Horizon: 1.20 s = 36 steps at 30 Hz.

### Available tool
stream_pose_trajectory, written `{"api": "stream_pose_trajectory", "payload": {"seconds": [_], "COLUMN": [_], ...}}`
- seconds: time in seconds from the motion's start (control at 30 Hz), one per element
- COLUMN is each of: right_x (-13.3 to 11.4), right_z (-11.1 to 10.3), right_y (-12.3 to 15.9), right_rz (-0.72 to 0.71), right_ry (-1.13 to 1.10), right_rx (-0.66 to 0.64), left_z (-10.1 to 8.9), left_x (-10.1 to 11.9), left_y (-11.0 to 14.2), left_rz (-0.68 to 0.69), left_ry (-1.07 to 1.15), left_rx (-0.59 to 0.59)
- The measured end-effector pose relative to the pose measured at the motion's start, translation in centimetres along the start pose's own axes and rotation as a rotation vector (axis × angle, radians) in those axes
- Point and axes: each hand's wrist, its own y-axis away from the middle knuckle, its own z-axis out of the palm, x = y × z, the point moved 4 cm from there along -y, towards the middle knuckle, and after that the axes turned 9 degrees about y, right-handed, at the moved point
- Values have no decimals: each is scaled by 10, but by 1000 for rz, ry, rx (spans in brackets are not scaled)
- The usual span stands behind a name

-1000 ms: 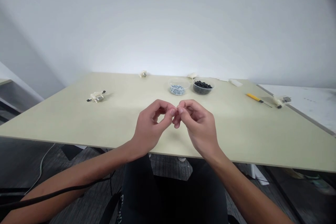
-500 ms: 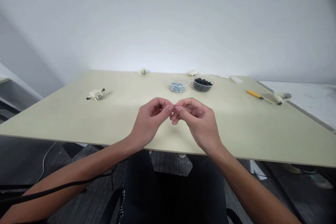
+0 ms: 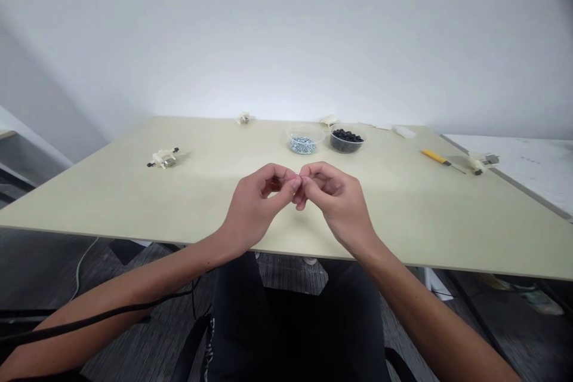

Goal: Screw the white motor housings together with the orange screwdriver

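Observation:
My left hand (image 3: 262, 203) and my right hand (image 3: 333, 197) meet above the near half of the table, fingertips pinched together. Between them a tiny shiny metal piece (image 3: 297, 175) just shows; most of it is hidden by the fingers, so its kind is unclear. Beyond the hands stands a clear round tub (image 3: 305, 130) with many small silvery metal parts (image 3: 303, 144), probably screws. Beside it on the right, a second clear tub (image 3: 348, 147) holds black pieces (image 3: 347, 135). Neither hand touches the tubs.
A yellow-handled screwdriver (image 3: 433, 157) lies at the right, near a cream plastic part with a metal motor (image 3: 482, 162). Similar assemblies sit at the left (image 3: 165, 158) and far back (image 3: 244, 118). Another cream part (image 3: 329, 120) is behind the tubs. A dark cable (image 3: 102, 315) crosses my left forearm.
The fingertips have shifted slightly against each other around the tiny metal piece, with both hands still together. The view has tilted a little; the tubs and other parts stay in place.

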Motion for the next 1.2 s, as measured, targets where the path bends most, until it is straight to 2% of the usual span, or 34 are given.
{"api": "stream_pose_trajectory", "payload": {"seconds": [0.13, 0.33, 0.47, 0.63, 0.93, 1.1, 1.2], "right_x": [2, -5, -14, -17, -13, -11, -11], "right_z": [1, 0, -1, -1, 1, 1, -1], "right_y": [1, 11, 18, 19, 18, 18, 17], "right_rz": [2, -22, -35, -38, -30, -47, -136], "right_ry": [-51, -79, 12, 84, 91, 117, 202], "right_rx": [-16, 4, 16, 1, -29, -22, 63], "left_z": [3, 10, 11, 11, 8, 7, 7], "left_x": [2, -10, -13, -12, -17, -19, -22], "left_y": [-2, -10, -10, -10, -10, -11, -13], "left_rz": [-13, -269, -398, -455, -469, -426, -369], "left_ry": [140, 649, 815, 853, 875, 887, 829], "left_rx": [-32, -282, -335, -331, -315, -340, -334]}}
